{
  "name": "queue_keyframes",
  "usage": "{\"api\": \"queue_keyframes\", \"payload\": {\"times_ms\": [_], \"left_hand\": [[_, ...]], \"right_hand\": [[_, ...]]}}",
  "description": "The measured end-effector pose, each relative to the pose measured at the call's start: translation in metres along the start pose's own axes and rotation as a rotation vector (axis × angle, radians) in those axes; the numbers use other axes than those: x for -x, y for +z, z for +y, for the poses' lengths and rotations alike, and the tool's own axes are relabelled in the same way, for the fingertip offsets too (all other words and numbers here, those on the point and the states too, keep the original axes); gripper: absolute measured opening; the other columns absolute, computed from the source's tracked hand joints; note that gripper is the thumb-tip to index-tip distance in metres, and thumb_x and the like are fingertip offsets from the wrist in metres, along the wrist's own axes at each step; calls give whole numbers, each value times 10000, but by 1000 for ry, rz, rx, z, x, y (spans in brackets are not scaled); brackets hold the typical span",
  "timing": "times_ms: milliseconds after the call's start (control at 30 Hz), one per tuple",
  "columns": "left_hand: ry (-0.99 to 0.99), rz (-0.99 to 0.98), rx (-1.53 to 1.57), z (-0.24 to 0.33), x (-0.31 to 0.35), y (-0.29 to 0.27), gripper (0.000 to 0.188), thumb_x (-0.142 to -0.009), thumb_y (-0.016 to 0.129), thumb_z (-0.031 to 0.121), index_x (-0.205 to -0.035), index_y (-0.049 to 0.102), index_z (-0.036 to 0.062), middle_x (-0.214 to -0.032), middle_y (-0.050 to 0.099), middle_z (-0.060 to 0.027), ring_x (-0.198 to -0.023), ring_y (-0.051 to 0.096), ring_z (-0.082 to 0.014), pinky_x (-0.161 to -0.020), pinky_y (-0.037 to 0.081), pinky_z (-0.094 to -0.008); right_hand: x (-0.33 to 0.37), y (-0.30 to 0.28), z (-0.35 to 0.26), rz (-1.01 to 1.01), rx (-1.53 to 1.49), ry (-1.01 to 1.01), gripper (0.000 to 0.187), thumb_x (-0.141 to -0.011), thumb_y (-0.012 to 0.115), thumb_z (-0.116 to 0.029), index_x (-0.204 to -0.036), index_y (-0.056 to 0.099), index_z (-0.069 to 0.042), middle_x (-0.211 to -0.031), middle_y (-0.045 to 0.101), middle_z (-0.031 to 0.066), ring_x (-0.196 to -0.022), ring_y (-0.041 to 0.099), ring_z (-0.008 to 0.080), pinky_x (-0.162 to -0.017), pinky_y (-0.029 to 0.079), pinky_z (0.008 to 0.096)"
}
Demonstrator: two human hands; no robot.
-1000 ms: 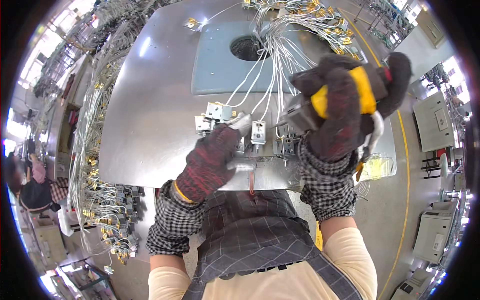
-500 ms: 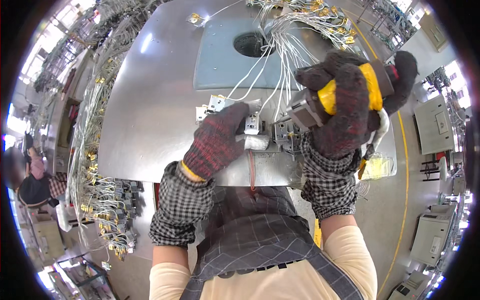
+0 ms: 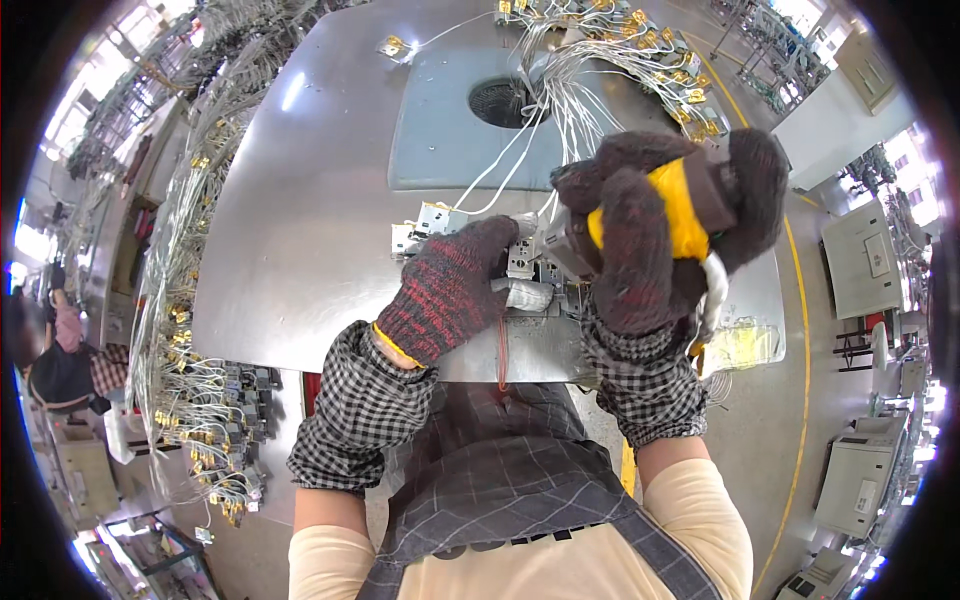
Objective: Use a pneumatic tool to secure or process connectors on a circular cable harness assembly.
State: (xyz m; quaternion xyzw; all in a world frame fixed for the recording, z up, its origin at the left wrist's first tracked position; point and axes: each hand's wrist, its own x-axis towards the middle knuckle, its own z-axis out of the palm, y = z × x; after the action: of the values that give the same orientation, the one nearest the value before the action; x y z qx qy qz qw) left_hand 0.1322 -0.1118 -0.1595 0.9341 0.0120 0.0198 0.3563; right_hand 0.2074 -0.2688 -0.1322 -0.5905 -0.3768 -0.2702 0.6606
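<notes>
Nearest is the person's dark grey checked apron [image 3: 490,470], against the near edge of a broad, shiny metal tabletop [image 3: 290,260]. Thin reddish wires [image 3: 502,350] hang over that edge. The left hand [image 3: 445,285], in a red-and-black knitted glove with silvery wrapped fingertips [image 3: 526,295], is closed around a small silver metal box [image 3: 520,262] at the table's near side. The right hand [image 3: 640,265], in a dark knitted glove, grips a dark power tool [image 3: 682,210] banded in yellow; its blocky grey head is just beside the box, and whether they touch cannot be told. Two small whitish metal boxes [image 3: 432,220] sit just beyond the left hand. Farther off, white cables [image 3: 570,125] fan from a round dark opening [image 3: 497,103] in a blue-grey panel [image 3: 440,135] toward clustered yellow-and-metal connectors [image 3: 690,95].
</notes>
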Motion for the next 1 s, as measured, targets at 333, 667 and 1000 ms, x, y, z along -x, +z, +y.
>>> {"api": "queue_keyframes", "payload": {"times_ms": [333, 667, 1000], "left_hand": [[34, 93, -268, -53, -5, -50, 637, -802, 766, 276, -1306, 504, -11, -1211, 617, -191, -1085, 636, -331, -911, 527, -405], [-19, 140, 1545, -39, 11, -24, 639, -827, 725, 117, -1390, 446, 1, -1102, 642, -125, -924, 659, -197, -807, 561, -309], [340, 297, 29, -22, -1, 0, 561, -753, 809, 264, -1242, 610, 74, -1024, 692, -127, -835, 699, -244, -710, 550, -341]], "right_hand": [[0, 13, -19, -57, -179, 73, 756, -874, 664, -40, -1480, 230, -168, -949, 636, 176, -690, 653, 246, -640, 601, 404], [-9, 13, -22, 25, -307, 110, 730, -891, 621, -31, -1485, 216, -155, -909, 633, 167, -623, 627, 225, -595, 593, 389], [-31, -10, 1, 385, -509, 108, 657, -927, 615, -156, -1473, 251, -169, -884, 634, 173, -641, 636, 238, -594, 596, 436]]}}
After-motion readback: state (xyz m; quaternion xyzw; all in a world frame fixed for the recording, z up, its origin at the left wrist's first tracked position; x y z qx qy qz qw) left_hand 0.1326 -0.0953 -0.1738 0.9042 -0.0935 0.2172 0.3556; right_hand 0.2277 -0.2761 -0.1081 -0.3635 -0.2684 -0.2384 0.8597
